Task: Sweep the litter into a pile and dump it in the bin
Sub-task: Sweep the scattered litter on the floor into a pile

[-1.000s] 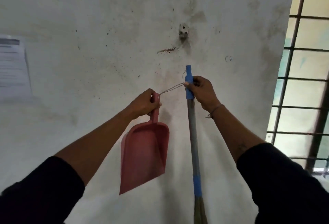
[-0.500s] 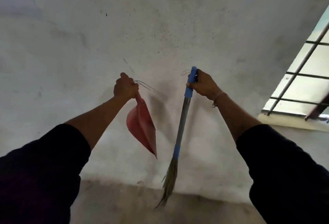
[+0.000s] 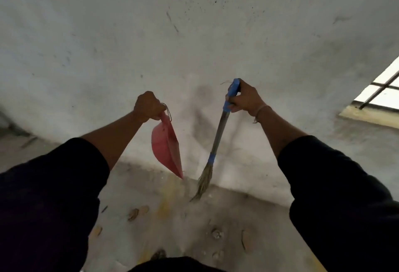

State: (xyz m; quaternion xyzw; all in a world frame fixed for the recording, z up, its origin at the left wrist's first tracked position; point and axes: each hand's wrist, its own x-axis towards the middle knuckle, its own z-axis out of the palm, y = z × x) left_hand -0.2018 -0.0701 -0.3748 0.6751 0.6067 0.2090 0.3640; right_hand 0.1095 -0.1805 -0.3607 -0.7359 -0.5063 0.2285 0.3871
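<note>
We face stained wall (image 3: 194, 34). Broom (image 3: 218, 135) in our right hand (image 3: 245, 99), fingers wrapped round blue grip, bristles near floor. Dustpan (image 3: 165, 153) hangs from our left hand (image 3: 148, 106), fist closed on handle. Litter (image 3: 135, 213) lies scattered, unswept; bin unseen. We judge sweeping not begun: next, lower bristles, draw scraps together.
</note>
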